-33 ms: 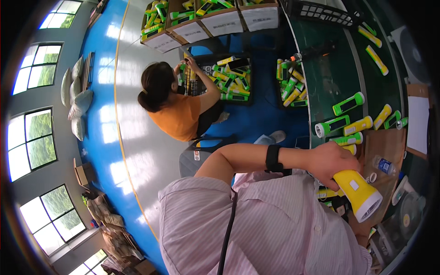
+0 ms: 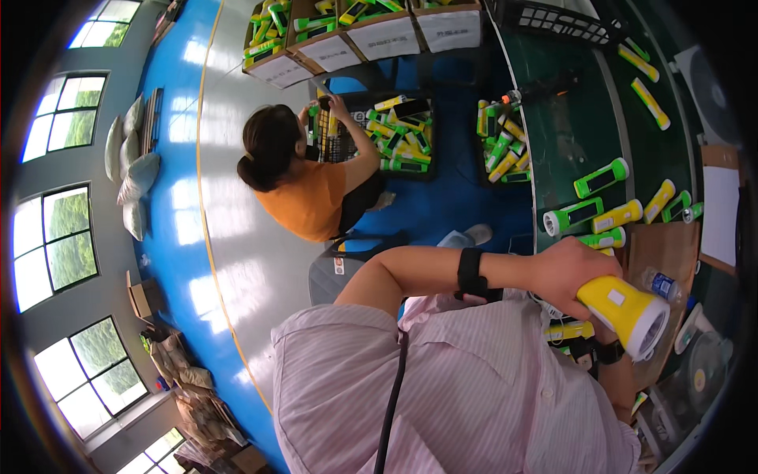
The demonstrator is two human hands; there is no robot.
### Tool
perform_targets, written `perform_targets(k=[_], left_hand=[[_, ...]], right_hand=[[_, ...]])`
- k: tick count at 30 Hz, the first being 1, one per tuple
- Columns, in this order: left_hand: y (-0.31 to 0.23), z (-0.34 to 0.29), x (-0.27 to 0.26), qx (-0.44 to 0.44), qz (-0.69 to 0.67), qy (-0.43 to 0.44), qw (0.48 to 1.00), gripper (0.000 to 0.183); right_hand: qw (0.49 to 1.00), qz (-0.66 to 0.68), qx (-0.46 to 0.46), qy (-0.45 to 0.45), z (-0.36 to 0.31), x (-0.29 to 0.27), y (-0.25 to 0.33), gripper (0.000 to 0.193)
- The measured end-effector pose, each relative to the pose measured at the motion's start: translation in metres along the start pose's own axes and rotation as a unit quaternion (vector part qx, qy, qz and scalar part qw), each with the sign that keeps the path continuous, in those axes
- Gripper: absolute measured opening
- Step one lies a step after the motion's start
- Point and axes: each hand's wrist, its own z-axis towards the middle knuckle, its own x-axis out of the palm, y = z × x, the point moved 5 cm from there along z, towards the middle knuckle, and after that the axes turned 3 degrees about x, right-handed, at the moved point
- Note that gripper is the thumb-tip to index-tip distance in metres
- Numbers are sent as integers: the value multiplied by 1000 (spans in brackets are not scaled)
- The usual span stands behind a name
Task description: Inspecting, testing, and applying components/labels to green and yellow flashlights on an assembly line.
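Observation:
A yellow flashlight [image 2: 612, 304] with a clear lens and pale rim is gripped at its handle end by my left hand [image 2: 570, 272], which has a black band on its wrist. Its head points down and to the right. Behind the flashlight, my right hand [image 2: 603, 328] shows only in part, above a dark wristband; its fingers are hidden. Close by on the green bench lie a green flashlight [image 2: 604, 240] and a yellow flashlight [image 2: 617, 216]. Below my left wrist is another yellow flashlight [image 2: 570, 330].
A clear plastic bottle [image 2: 665, 286] lies on a brown board [image 2: 663, 245] at the right. Further left, a person in orange [image 2: 304, 193] handles something beside a black crate [image 2: 432, 130] of flashlights. Labelled cartons [image 2: 383, 41] of flashlights stand at the back.
The flashlight in my left hand has shifted right and slightly up, its head turning further right. More of my right wrist and its dark band shows beneath it.

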Motion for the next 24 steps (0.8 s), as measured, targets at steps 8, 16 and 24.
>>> perform_targets(k=[8,16,24], left_hand=[[24,-8,1,-254,-122,-207,937,53],[16,-2,10,-210,-71,-119,968,51],[28,-2,18,-147,-69,40,986,52]], right_hand=[[669,-734,-31,115,-6,25,37,43],[766,-570,-297,-23,-13,39,52,20],[924,295,219,108,-18,28,-32,13]])
